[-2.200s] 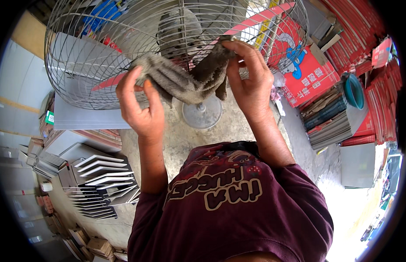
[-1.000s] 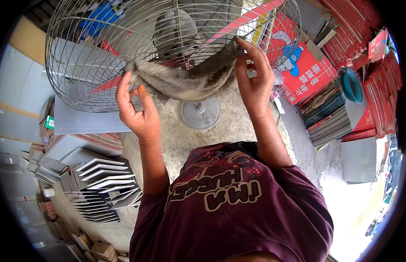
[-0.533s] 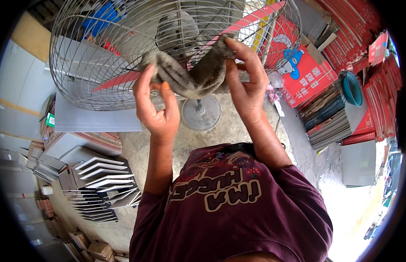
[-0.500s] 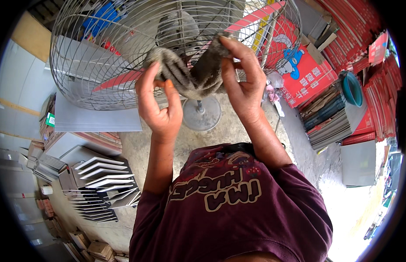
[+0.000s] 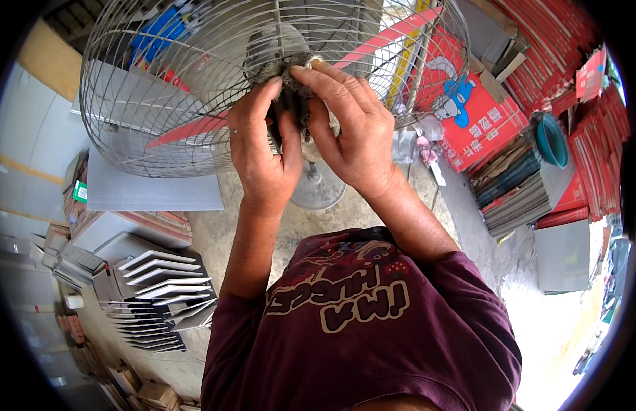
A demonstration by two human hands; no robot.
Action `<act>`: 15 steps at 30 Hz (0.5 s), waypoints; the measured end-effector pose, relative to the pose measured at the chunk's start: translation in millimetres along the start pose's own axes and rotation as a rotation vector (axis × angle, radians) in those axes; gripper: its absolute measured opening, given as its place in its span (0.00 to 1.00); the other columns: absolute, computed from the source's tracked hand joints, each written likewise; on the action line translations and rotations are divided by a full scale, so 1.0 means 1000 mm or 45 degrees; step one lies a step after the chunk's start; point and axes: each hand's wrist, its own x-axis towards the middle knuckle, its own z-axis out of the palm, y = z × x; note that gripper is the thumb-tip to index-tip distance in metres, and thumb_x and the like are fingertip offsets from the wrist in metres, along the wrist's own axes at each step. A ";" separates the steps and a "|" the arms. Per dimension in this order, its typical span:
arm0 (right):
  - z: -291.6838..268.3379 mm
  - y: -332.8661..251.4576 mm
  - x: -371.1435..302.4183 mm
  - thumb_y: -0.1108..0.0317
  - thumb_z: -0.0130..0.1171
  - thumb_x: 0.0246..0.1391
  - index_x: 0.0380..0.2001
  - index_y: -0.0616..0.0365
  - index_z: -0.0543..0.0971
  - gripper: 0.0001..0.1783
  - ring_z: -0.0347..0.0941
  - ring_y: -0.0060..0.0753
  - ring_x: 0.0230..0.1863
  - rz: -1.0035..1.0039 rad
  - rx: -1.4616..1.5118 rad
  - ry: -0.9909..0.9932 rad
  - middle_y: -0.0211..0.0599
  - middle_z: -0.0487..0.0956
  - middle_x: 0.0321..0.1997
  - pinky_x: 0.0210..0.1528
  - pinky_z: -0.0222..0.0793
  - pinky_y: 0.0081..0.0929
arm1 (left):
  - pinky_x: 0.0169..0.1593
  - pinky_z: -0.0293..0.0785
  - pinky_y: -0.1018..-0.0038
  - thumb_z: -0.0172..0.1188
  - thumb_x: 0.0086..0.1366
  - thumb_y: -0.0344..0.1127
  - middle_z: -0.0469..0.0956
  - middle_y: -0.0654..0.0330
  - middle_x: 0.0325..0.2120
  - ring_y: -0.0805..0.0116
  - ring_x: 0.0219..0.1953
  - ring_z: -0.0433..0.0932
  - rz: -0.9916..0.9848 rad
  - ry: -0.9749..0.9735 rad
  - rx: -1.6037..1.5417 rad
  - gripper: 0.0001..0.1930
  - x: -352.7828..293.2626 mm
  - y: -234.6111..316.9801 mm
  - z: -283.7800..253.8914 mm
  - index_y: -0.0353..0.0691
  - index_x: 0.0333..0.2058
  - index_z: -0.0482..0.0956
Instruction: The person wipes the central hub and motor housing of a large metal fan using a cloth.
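Note:
A fuzzy, dirty grey-brown piece of cloth (image 5: 290, 99) is bunched up between my two hands at the upper middle. My left hand (image 5: 263, 151) pinches its left side between thumb and fingers. The right hand (image 5: 355, 130) grips the upper right side, with its fingertips close to those of the left. My fingers cover much of the cloth, and a dark fold shows in its middle. Right behind the hands stands a large fan (image 5: 280, 44) with a wire cage and red blades. Whether the cloth touches the cage I cannot tell.
The fan's round base (image 5: 318, 192) rests on the concrete floor. A grey panel (image 5: 154, 188) and a stack of white-edged folded boards (image 5: 164, 281) are at left. Red cartons (image 5: 479, 116), stacked flat cardboard (image 5: 520, 202) and a teal basin (image 5: 551, 140) stand at right.
My hands have come together, the right one moving left. The cloth, stretched in a U between them before, is now bunched up.

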 end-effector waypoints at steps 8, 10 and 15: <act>0.001 -0.001 0.002 0.73 0.62 0.43 0.48 0.52 0.76 0.24 0.76 0.40 0.35 0.003 -0.062 -0.072 0.39 0.78 0.46 0.33 0.75 0.30 | 0.36 0.73 0.75 0.58 0.57 0.17 0.76 0.53 0.45 0.64 0.39 0.75 0.042 -0.077 0.062 0.22 0.008 -0.003 -0.005 0.35 0.51 0.72; -0.001 -0.002 0.002 0.74 0.61 0.43 0.48 0.52 0.76 0.24 0.76 0.40 0.35 0.012 -0.086 -0.083 0.39 0.79 0.46 0.33 0.75 0.31 | 0.36 0.73 0.75 0.58 0.57 0.17 0.76 0.53 0.45 0.64 0.39 0.76 0.042 -0.059 0.063 0.22 0.007 -0.005 -0.007 0.34 0.51 0.72; -0.009 0.008 -0.003 0.76 0.59 0.44 0.47 0.51 0.77 0.23 0.77 0.41 0.37 0.094 -0.123 -0.036 0.38 0.79 0.46 0.37 0.75 0.31 | 0.38 0.74 0.76 0.55 0.57 0.16 0.76 0.53 0.47 0.68 0.37 0.77 -0.021 -0.001 0.095 0.21 -0.001 -0.014 -0.017 0.32 0.51 0.71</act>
